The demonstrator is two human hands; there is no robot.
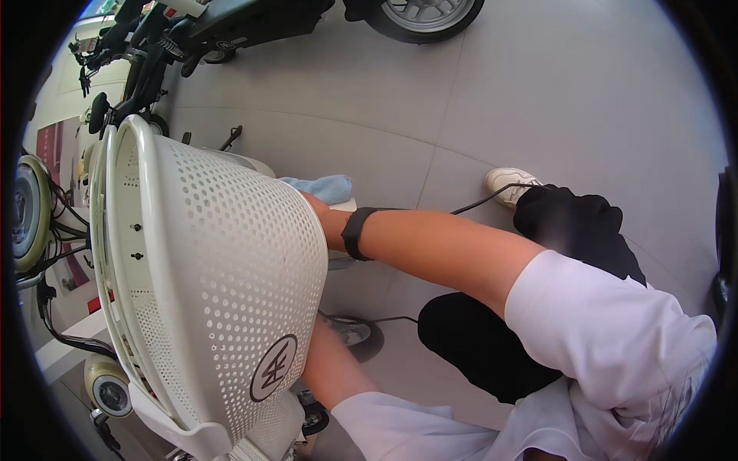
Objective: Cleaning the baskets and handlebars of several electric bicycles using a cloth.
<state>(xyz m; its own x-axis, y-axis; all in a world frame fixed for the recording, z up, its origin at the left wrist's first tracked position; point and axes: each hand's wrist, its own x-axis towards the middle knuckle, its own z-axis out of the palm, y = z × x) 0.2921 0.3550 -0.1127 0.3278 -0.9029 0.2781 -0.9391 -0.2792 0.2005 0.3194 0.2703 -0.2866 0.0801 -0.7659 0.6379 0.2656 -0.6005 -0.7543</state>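
Observation:
A large white perforated basket (238,230) with a round dark emblem stands between me and the front of a vehicle. My right hand (319,209), with a black band (354,233) on its wrist, reaches behind and below the basket; its fingers are hidden. Beside that wrist lies a light blue cloth (327,188); whether I touch it cannot be seen. My left forearm (337,371) goes in under the basket's emblem side. The basket hides my left hand entirely, so what it holds or touches does not show.
Other two-wheelers stand around, one with a dark frame (250,27) and a wheel (430,17). Round headlights (108,392) and loose black cables (73,338) are past the basket. A thin black cord (484,201) runs near my white shoe (507,184) over grey floor tiles (584,115).

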